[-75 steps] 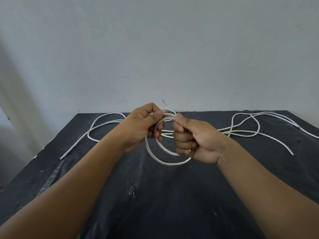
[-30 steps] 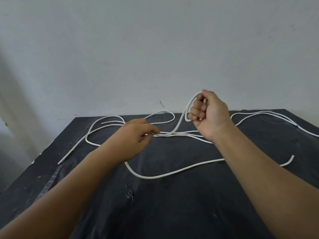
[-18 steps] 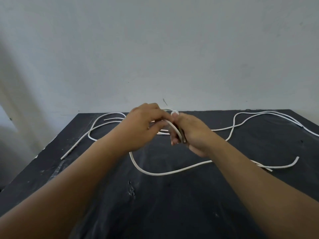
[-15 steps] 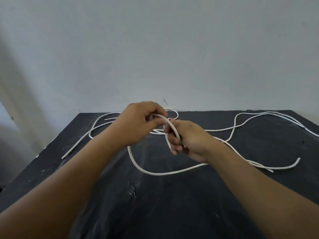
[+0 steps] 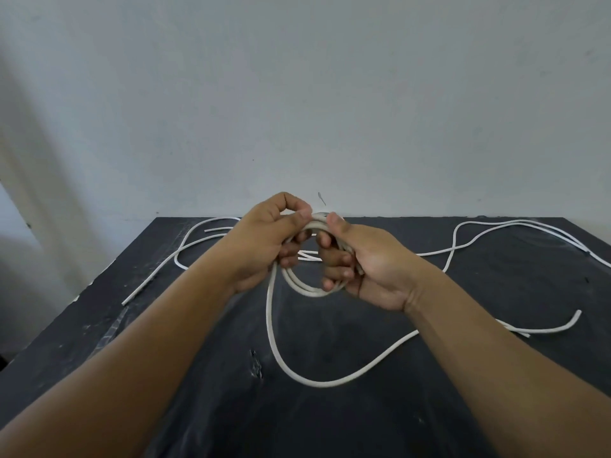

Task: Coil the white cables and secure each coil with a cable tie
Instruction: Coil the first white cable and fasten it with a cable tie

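A small coil of white cable hangs between my two hands above the black table. My left hand pinches the coil's top and left side. My right hand is closed around its right side, fingers through the loop. From the coil a loose tail sags down in a wide curve across the table and ends at the right. No cable tie is visible.
More white cable lies loose on the table: one length at the back left, another looping length at the back right. A plain grey wall stands right behind the table's far edge.
The coil was undone, with my right hand lifting a loop high. Both hands then met again and wound the cable into a small coil. The loose tail on the table has shortened.
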{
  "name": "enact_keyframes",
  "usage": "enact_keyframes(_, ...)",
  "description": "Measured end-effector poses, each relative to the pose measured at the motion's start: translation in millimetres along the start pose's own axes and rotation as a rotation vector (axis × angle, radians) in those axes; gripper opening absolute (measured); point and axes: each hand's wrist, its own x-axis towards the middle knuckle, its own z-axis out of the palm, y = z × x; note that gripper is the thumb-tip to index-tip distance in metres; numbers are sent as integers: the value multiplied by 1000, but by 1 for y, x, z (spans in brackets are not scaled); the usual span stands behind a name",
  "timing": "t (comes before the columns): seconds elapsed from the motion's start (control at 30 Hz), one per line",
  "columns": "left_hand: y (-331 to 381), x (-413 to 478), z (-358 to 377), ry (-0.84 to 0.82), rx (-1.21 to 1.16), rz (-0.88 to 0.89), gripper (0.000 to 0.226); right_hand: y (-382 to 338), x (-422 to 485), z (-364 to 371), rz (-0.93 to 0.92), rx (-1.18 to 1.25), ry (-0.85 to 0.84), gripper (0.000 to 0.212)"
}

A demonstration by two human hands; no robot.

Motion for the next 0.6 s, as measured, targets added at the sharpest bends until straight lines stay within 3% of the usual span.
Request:
enact_keyframes(0.1,-2,1,-1,17,-59,29,19,-1,-3,-3,34,41,-107,34)
enact_keyframes(0.2,-5,2,-3,-8,-75,49,12,-5,-4,-4,29,110,-69,32)
enact_keyframes(0.47,-47,1,-20,134,97,8,19,-24,1,-32,-188,468,327,43)
enact_keyframes(0.6,-59,9,-36,205,405,56,22,-34,2,-46,-309,520,481,40)
